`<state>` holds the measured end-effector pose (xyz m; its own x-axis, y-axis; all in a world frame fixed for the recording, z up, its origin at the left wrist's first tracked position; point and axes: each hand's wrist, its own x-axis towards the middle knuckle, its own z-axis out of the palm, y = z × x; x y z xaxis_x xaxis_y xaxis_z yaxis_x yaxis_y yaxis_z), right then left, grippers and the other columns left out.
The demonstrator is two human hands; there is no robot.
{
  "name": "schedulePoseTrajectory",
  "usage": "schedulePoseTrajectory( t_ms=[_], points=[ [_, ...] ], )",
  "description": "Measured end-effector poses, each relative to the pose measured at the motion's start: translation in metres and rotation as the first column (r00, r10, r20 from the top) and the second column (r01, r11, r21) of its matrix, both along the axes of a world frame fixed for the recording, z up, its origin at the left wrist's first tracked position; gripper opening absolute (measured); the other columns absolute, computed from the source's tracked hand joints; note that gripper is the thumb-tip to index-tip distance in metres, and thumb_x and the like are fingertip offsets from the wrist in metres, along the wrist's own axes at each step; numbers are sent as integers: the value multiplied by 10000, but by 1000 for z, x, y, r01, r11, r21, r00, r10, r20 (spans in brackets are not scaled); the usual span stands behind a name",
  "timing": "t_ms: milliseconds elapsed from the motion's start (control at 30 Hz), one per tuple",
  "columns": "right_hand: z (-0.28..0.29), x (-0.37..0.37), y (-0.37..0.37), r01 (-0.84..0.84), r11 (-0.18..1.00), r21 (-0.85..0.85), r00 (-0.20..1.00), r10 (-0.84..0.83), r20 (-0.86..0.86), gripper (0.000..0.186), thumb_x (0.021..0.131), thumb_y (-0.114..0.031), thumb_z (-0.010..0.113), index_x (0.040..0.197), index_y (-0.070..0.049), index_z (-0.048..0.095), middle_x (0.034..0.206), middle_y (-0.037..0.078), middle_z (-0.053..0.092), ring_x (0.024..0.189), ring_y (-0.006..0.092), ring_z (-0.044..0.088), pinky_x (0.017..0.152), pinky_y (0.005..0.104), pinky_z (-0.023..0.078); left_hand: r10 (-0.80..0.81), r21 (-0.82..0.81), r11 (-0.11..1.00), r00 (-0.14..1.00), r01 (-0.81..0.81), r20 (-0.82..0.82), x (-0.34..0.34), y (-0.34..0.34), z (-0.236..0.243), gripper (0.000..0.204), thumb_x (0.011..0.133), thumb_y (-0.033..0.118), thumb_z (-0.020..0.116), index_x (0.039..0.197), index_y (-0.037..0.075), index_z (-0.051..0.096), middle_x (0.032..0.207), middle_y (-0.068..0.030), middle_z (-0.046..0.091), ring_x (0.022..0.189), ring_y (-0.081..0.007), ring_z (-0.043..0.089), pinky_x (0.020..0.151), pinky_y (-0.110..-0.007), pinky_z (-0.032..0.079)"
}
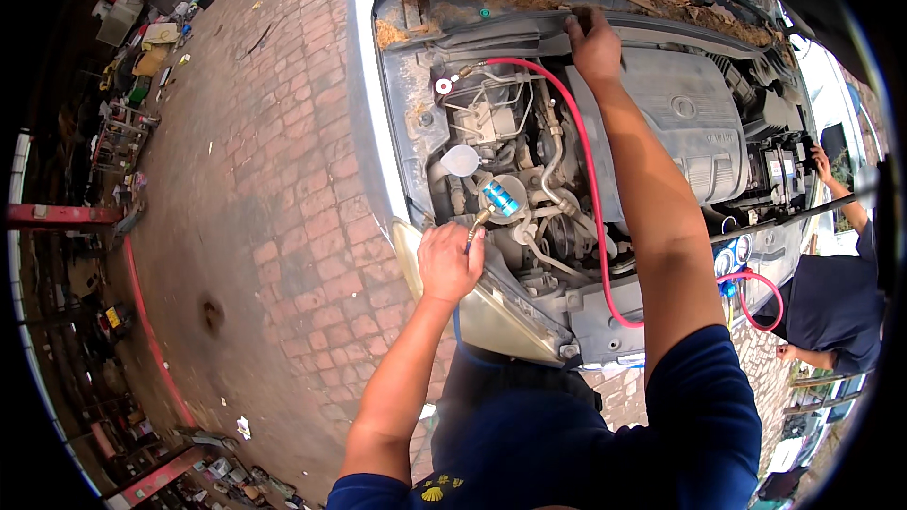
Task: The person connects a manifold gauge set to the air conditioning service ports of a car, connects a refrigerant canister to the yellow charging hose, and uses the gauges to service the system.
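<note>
My left hand [450,261] is at the headlight corner of an open car engine bay. Its fingers close round a blue hose [457,321] near a brass fitting [481,217]. That fitting leads to a blue quick coupler [501,198] lying over a round cap among the pipes. My right hand [595,45] reaches far across to the rear edge of the bay, fingers curled at the dirty cowl trim [510,38]; what they grip is hidden. Beneath my right forearm lies the grey plastic engine cover [680,104]. A red hose [588,146] arches from a fitting at the far left toward the front panel.
A gauge set [732,260] hangs at the car's front, by a prop rod [784,225]. Another person in dark clothes [831,302] stands at the right, one hand near the battery [782,170]. Brick paving [312,179] lies left; tools and clutter [123,132] line its far side.
</note>
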<state>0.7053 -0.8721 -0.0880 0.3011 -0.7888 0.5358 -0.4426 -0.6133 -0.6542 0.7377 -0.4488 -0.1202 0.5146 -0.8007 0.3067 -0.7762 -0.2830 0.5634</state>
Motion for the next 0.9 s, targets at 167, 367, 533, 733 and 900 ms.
schedulePoseTrajectory(
  t_ms=[167,367,533,733,900],
  points=[
    [14,71,-11,-195,975,-108,954,162,-253,287,953,-307,710,1111,-73,660,1078,211,721,1012,431,693,855,560,544,-1,-37,999,1000,0,-20,1,-3,4,313,912,192,715,701,49,533,725,-147,557,696,-389,549,676,-476,433],
    [4,91,-27,-222,955,-195,861,99,-498,347,905,-306,726,1194,-113,709,1164,160,711,1145,387,650,978,522,529,-42,-65,997,999,41,-10,1,-3,2,329,913,228,730,698,65,541,725,-135,570,689,-370,565,681,-462,436],
    [48,54,7,-125,991,52,970,133,-204,380,915,-309,721,1230,-97,715,1163,179,743,1092,380,694,965,464,535,-17,-79,997,1000,17,-7,5,2,-3,322,921,228,723,706,62,549,731,-137,576,697,-370,572,687,-462,440],
    [65,-72,96,-288,876,388,915,132,380,349,996,-162,674,1256,69,652,1060,97,732,971,152,654,898,293,507,-1,34,999,997,4,-79,-1,-1,2,367,1015,302,616,743,56,601,735,-180,630,738,-424,624,726,-526,460],
    [13,-180,133,-50,711,701,999,29,42,263,1003,-134,645,1170,62,696,964,71,714,875,135,622,817,285,499,24,129,989,790,70,-612,-23,-79,22,496,1079,370,521,802,-28,624,766,-296,645,808,-523,634,741,-579,479]
  ],
)
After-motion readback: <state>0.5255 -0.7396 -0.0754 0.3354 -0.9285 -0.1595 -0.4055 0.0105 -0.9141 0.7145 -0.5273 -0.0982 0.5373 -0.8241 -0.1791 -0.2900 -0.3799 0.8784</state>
